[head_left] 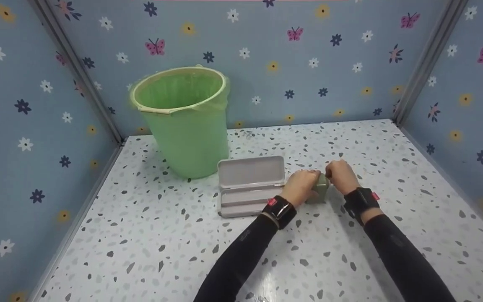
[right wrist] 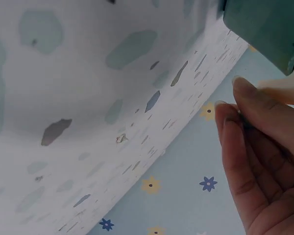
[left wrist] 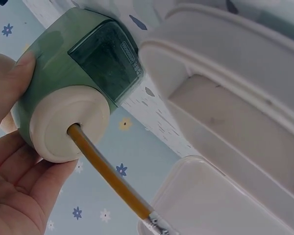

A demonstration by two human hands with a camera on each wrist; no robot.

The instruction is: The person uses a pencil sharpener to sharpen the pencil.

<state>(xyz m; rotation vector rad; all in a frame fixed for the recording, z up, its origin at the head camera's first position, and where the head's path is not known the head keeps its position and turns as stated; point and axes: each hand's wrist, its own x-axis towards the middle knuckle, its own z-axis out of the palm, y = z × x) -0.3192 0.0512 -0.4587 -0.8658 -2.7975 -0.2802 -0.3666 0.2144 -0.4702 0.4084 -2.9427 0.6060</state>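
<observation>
A green crank pencil sharpener [head_left: 318, 193] stands on the table, with my left hand [head_left: 301, 187] gripping it from the left side. In the left wrist view, a yellow pencil [left wrist: 110, 174] with a metal ferrule sticks out of the hole in the sharpener's round cream front; a dark clear window is beside it. On the sharpener's other side, my right hand [head_left: 343, 177] has its thumb and fingers curled together at the cream crank [right wrist: 283, 92]. The crank's knob is hidden by those fingers. Left of the hands lies an open grey pencil case [head_left: 251, 172], its lid raised.
A tall green bin [head_left: 187, 140] with a liner over its rim stands behind the pencil case at the left. Flowered blue panels [head_left: 262, 75] enclose the speckled white table [head_left: 162, 239] at the back and both sides.
</observation>
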